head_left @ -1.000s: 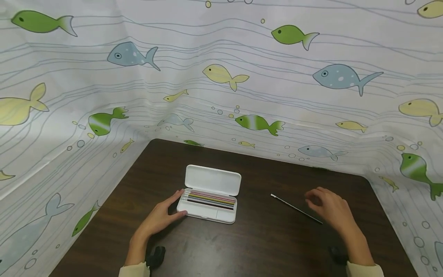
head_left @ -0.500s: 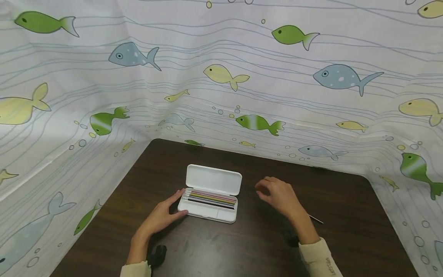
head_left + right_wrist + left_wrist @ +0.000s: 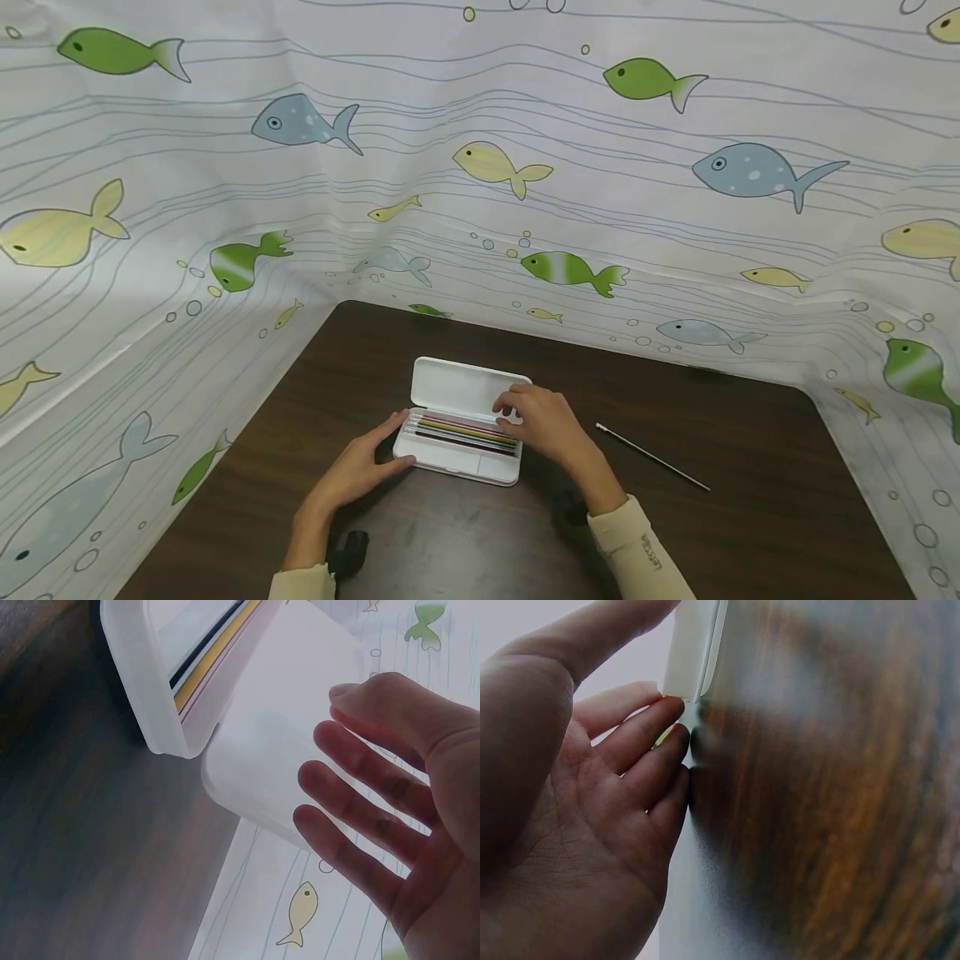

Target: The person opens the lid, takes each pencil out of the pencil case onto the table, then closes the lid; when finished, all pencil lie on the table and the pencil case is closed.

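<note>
A white pencil case (image 3: pixel 435 456) stands with its lid (image 3: pixel 450 387) raised; several pencils (image 3: pixel 465 432), among them yellow, dark and reddish ones, lie side by side along its back half. My left hand (image 3: pixel 356 467) holds the case's left end, thumb at the front edge and index finger at the back corner. In the left wrist view its fingertips (image 3: pixel 676 709) meet the case's end. Over the case's right end hovers my right hand (image 3: pixel 546 421), fingers loosely bent and holding nothing. A thin silvery pencil (image 3: pixel 652 455) with a pale end lies alone on the table to the right.
The dark wood-grain table (image 3: pixel 465 550) has rounded back corners. Behind it and on both sides hangs a white sheet (image 3: pixel 420 50) printed with fish and wavy lines. A small black device (image 3: pixel 349 554) sits by the left wrist.
My right hand has swept left from beside the loose pencil to the pencil case's right end. The loose pencil shows in full again. My left hand has stayed on the case.
</note>
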The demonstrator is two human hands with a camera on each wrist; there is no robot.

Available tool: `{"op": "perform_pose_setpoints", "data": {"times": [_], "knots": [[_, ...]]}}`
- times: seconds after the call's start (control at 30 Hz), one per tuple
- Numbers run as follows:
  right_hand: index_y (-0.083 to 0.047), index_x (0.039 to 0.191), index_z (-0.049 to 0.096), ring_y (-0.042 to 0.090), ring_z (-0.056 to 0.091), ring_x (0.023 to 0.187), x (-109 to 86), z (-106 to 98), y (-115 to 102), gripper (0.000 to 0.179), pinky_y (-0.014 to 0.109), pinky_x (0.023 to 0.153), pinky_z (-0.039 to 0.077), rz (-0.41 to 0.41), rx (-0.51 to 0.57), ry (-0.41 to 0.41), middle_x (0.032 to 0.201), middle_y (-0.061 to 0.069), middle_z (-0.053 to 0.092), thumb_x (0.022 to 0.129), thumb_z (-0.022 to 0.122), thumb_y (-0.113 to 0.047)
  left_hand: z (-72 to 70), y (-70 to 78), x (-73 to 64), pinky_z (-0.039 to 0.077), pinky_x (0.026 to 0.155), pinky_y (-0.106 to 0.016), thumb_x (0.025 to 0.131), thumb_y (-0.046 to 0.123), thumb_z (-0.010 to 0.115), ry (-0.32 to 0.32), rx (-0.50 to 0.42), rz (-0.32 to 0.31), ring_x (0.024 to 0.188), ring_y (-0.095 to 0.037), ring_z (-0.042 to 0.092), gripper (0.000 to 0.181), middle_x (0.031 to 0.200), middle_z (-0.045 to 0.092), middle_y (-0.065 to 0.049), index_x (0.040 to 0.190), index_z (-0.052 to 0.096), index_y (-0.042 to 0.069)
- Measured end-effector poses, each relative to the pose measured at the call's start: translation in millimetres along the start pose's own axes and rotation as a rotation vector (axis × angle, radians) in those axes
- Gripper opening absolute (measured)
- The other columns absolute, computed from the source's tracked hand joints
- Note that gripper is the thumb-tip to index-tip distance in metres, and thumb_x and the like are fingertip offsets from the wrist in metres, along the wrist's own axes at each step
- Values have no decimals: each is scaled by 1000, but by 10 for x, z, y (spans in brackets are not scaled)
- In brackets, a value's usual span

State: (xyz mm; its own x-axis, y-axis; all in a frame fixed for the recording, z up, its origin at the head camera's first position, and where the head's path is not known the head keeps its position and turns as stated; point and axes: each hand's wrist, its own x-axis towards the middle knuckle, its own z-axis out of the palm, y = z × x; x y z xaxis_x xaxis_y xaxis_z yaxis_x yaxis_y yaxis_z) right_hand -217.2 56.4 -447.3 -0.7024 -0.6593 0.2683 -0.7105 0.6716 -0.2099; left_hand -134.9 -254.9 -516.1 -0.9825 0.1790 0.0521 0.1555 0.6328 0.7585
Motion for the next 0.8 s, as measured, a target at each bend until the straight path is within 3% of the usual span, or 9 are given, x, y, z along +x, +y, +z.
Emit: {"op": "perform_pose_setpoints", "data": {"times": [0.3,0.6,0.8], "knots": [[-18,89,75,9,59,71,9,191,-51,8,28,54,47,-39,4,-12,81,-6,66,82,79,-19,13,3,0,32,105,-61,83,39,78,3,10,-8,138,-37,35,85,153,35,-18,153,36,14],[-19,80,71,7,52,62,-18,433,-39,7,25,49,42,-61,-57,1,73,-9,60,79,78,-16,17,14,-5,31,106,-60,84,38,78,2,6,-19,139,-36,34,85,153,35,-17,153,36,15],[-18,82,74,11,57,64,-23,502,-58,8,28,50,46,-83,-127,23,76,-7,61,78,80,-16,7,30,-8,31,105,-61,84,38,78,2,8,-22,138,-38,34,84,153,34,-18,153,36,15]]}}
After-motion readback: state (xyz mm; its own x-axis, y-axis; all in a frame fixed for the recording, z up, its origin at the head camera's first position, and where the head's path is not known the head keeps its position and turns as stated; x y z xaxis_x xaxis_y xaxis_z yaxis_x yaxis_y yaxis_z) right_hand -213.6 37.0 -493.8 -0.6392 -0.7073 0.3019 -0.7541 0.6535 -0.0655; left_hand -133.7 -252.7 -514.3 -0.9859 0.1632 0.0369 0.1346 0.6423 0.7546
